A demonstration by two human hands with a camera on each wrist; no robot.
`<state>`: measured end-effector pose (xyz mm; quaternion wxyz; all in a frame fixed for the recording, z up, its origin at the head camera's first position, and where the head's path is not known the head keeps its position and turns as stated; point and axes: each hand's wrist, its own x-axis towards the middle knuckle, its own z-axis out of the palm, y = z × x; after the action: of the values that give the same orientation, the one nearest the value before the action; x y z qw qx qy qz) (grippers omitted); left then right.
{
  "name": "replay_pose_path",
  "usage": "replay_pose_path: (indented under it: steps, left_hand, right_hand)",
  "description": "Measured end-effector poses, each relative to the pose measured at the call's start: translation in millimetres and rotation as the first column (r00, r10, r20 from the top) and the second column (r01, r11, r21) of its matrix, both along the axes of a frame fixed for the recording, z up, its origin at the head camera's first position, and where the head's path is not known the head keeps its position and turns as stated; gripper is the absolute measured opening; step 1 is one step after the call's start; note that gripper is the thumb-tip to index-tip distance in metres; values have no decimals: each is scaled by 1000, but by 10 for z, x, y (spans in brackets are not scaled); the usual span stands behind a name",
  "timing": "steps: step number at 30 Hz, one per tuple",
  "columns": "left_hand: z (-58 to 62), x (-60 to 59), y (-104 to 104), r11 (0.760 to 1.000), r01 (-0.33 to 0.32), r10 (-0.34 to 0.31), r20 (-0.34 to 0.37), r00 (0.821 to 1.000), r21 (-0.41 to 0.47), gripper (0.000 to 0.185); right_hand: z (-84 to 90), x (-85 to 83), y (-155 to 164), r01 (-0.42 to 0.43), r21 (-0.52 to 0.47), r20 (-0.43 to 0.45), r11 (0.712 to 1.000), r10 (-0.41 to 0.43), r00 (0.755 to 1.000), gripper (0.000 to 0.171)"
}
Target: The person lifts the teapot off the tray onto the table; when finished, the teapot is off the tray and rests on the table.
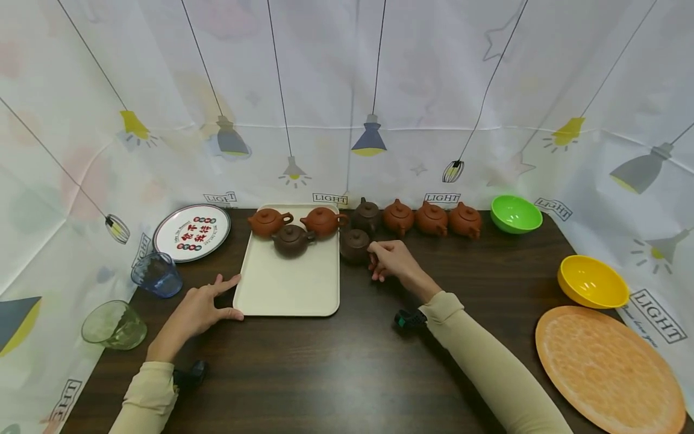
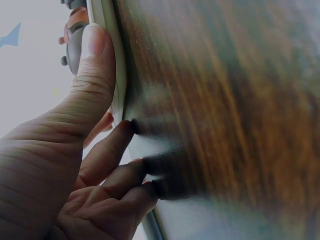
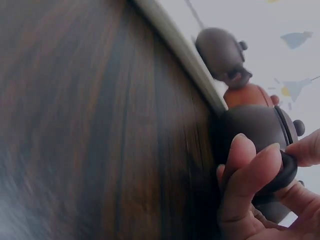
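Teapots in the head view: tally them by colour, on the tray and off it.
Reddish-brown teapots on the tray: 2
Dark brown teapot on the tray: 1
Reddish-brown teapots off the tray: 3
Dark brown teapots off the tray, one held by the right hand: 2
Total: 8

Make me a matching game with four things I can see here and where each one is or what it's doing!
1. Person's right hand
2. Person's left hand
3. Shiny green round bowl
4. See-through blue cup

A. Next to the white round plate with red writing
B. Touching the edge of the cream rectangular tray
C. Pinching a dark brown round teapot by its handle
D. Beside the rightmost reddish-brown round teapot

Pairs: 1-C, 2-B, 3-D, 4-A.
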<state>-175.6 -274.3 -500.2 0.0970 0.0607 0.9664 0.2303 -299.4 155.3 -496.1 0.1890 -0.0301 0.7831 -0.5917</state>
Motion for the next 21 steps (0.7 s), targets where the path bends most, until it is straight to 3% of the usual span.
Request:
replay_pose_path:
  steps: [5,9,12,14,16,18,19,21]
  left_hand:
    - [-6,5,2,1000,2,-2,1,1000,5,95]
    - [1,9,5,1000,-1,1,-5,1000,11,95]
    - [8,11,8,1000,-3,3,-2,1000,11,95]
    - [10,10,9,1000,-5,5,3,1000,10,95]
    - [15,8,9,1000,-6,6,4,1000,10,95]
    - [19,8,9,1000,-7,7,0,1000,10,95]
    - [20,8,8,1000,-7,7,-3,1000,11,95]
    - [21,11,6,1000,-8,8,-11,1000,14,95]
  right_hand:
    - [29,1,40,10,144,-76,990,1,997,37]
    - [88,46,51,67,342,-200,937,3,980,45]
    - [147,88,3,193,440,-360,877,-25,933,49]
    - [192,120,-61,267,429,-470,863,-39,882,48]
    - [234,147,-149,285,382,-557,879,-27,830,44]
    - [280,181,-255,214,325,-589,921,20,808,39]
    - [305,202,-316,152,300,-578,942,53,815,37]
    - [340,235,-451,-2,242,-502,970,126,856,39]
